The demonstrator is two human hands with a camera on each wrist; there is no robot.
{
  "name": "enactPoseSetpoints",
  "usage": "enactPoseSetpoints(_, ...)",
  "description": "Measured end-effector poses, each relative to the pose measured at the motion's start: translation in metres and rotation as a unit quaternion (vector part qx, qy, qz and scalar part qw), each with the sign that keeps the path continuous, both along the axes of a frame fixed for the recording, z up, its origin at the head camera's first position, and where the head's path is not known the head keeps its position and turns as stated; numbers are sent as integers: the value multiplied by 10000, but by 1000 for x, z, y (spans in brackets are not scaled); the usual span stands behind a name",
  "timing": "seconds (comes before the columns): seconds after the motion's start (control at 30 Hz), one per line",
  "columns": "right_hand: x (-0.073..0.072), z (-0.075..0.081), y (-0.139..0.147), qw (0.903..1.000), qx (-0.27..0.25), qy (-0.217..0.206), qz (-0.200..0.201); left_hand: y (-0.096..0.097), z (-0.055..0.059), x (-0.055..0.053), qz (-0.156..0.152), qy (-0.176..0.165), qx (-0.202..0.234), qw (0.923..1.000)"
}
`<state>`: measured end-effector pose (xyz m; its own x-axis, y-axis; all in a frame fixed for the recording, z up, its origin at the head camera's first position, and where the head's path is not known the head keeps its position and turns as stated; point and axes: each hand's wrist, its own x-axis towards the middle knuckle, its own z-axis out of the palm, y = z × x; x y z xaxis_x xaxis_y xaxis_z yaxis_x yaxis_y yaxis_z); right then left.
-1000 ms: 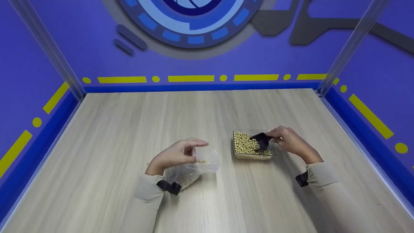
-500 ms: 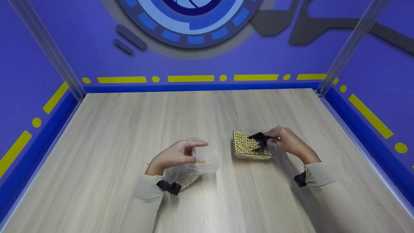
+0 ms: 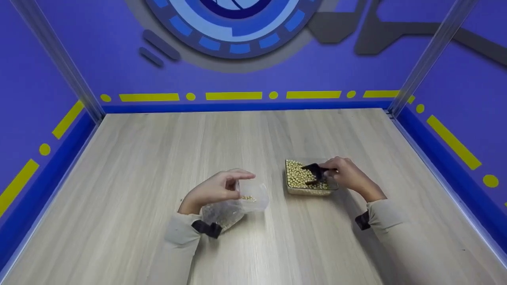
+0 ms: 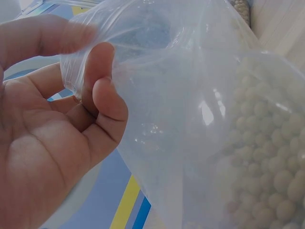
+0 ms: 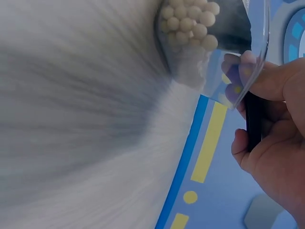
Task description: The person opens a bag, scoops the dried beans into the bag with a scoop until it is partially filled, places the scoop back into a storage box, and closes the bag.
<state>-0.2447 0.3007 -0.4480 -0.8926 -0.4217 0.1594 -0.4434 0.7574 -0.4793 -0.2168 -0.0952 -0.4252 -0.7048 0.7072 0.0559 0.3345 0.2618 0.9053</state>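
Note:
My left hand (image 3: pixel 216 186) pinches the rim of a clear plastic bag (image 3: pixel 223 213), holding its mouth apart. Pale round beans (image 4: pixel 267 148) fill the bag's lower part in the left wrist view. To the right stands a clear rectangular container (image 3: pixel 311 192), filled with yellowish soybeans (image 3: pixel 297 174). My right hand (image 3: pixel 346 174) grips the handle of a black scoop (image 3: pixel 315 172), whose bowl is down among the soybeans. In the right wrist view the scoop's handle (image 5: pixel 254 119) lies between thumb and fingers, partly behind the container's clear wall.
The container and bag rest on a light wood-grain table (image 3: pixel 178 138). Blue panels (image 3: pixel 99 71) with yellow marks enclose the table at the back and both sides. A gap of tabletop lies between the bag's mouth and the container.
My right hand has moved slightly left and down, sliding the scoop leftward through the soybeans. The left hand and the bag have stayed in place.

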Motion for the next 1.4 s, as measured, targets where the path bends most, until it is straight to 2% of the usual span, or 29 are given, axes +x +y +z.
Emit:
enactPoseSetpoints(0.3,-2,-6,-6,10000,33,-72,26,0,0,0,-23,-24,2,10000)
enactPoseSetpoints(0.5,-3,-7,-9,9993,24,-368,98,0,2,0,-43,-82,26,10000)
enactPoseSetpoints(0.7,-3,-5,-11,9976,319,-600,112,0,2,1,-68,-129,30,9999)
enactPoseSetpoints(0.93,-4,-4,-11,9964,508,-666,136,0,1,0,-45,-114,-12,9999)
enactPoseSetpoints(1.17,-8,-2,-8,9978,397,-472,222,0,3,-4,-50,8,-53,10000)
enactPoseSetpoints(1.4,-6,-11,-5,9991,195,-186,327,0,1,0,-95,-92,-4,9999)
